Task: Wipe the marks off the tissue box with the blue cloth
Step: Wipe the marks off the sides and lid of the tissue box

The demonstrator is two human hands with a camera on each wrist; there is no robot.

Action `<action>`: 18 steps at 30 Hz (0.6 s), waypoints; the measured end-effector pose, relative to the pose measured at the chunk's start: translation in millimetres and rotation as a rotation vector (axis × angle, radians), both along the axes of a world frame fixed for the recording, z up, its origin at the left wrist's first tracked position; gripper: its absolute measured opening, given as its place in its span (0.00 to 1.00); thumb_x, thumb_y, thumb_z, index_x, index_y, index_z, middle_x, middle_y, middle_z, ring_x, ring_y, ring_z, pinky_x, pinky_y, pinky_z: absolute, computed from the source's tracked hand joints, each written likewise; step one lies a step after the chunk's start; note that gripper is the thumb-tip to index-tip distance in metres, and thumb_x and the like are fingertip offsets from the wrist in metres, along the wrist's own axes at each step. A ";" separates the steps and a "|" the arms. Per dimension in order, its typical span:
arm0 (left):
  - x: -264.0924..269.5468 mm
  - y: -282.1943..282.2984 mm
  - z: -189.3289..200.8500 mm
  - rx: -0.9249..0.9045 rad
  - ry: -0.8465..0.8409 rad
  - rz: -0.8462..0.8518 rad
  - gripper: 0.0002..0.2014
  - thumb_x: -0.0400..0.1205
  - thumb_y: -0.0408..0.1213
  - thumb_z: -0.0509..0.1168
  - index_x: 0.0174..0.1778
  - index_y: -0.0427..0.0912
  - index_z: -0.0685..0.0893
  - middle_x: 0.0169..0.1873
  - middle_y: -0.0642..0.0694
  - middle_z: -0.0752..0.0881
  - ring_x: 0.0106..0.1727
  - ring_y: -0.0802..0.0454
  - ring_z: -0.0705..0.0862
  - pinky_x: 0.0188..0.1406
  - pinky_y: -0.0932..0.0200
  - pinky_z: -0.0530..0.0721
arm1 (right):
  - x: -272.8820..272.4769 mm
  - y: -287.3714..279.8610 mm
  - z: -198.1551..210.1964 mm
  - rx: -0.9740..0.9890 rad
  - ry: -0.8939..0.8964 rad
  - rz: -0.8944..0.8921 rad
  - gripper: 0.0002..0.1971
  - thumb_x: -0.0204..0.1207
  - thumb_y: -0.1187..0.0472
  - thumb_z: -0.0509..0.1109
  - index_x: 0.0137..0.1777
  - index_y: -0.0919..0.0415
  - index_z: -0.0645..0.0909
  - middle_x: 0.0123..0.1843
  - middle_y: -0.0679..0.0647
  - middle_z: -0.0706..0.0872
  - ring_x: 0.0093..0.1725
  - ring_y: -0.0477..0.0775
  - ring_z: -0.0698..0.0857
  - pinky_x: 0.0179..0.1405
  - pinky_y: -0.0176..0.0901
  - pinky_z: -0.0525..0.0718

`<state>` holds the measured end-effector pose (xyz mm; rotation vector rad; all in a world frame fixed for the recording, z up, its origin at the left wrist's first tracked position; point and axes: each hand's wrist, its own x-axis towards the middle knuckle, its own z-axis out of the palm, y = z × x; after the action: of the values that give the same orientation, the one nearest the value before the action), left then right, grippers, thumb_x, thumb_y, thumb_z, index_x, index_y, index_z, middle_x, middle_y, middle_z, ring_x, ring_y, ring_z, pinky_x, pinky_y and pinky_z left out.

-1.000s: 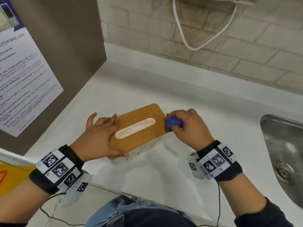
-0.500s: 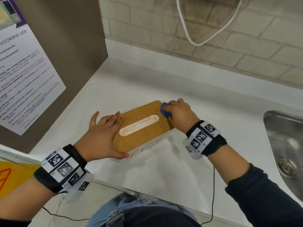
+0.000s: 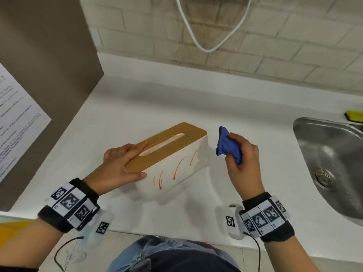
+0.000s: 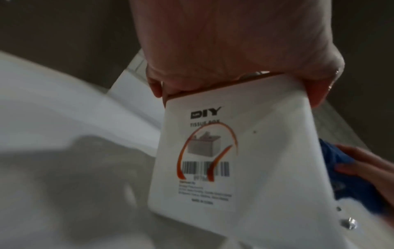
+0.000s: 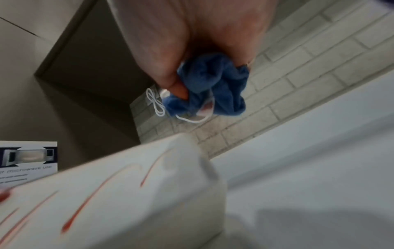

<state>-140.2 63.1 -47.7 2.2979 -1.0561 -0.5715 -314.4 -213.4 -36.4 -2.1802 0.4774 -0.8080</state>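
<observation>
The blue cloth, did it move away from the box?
Yes. The blue cloth, in the right hand, left the tissue box lid and moved toward the sink.

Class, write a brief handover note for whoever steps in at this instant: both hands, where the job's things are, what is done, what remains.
Left hand grips the near end of the white tissue box with the wooden lid, tilting it on the white counter.
Right hand holds the bunched blue cloth beside the box, not touching it.
Done: nothing visibly clean.
Left: the red streaks on the box's long side.
</observation>
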 end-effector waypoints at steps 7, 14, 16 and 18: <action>11.4 -48.6 -8.1 -0.148 0.383 -0.101 0.30 0.67 0.60 0.61 0.69 0.73 0.69 0.63 0.49 0.79 0.66 0.54 0.75 0.70 0.46 0.70 | 8.5 15.6 -23.2 -0.045 -0.019 -0.093 0.22 0.71 0.64 0.57 0.66 0.59 0.75 0.67 0.63 0.78 0.60 0.63 0.75 0.65 0.33 0.68; 19.5 -56.6 -3.7 -0.226 0.598 -0.115 0.27 0.64 0.53 0.64 0.62 0.74 0.75 0.67 0.59 0.77 0.67 0.65 0.76 0.60 0.71 0.74 | 18.1 32.4 -26.4 -0.077 0.105 0.024 0.23 0.69 0.59 0.54 0.66 0.50 0.70 0.71 0.60 0.73 0.63 0.56 0.66 0.68 0.36 0.63; 19.8 -56.2 -3.8 -0.249 0.617 -0.079 0.26 0.64 0.53 0.64 0.60 0.75 0.77 0.66 0.68 0.77 0.67 0.68 0.75 0.59 0.74 0.73 | 18.0 42.1 -27.5 -0.121 0.154 0.072 0.22 0.72 0.54 0.59 0.68 0.52 0.69 0.72 0.59 0.71 0.65 0.55 0.65 0.67 0.48 0.68; 19.6 -55.6 -5.3 -0.263 0.624 -0.054 0.25 0.65 0.53 0.64 0.60 0.74 0.77 0.64 0.73 0.78 0.68 0.68 0.75 0.60 0.75 0.72 | 20.0 52.4 -30.1 -0.188 0.201 0.088 0.25 0.73 0.46 0.63 0.69 0.54 0.69 0.72 0.59 0.71 0.65 0.55 0.65 0.66 0.49 0.67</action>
<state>-120.6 7.5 -53.0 1.6930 -0.8215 -1.0193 -294.4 -161.0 -66.5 -2.4526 0.4151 -0.6099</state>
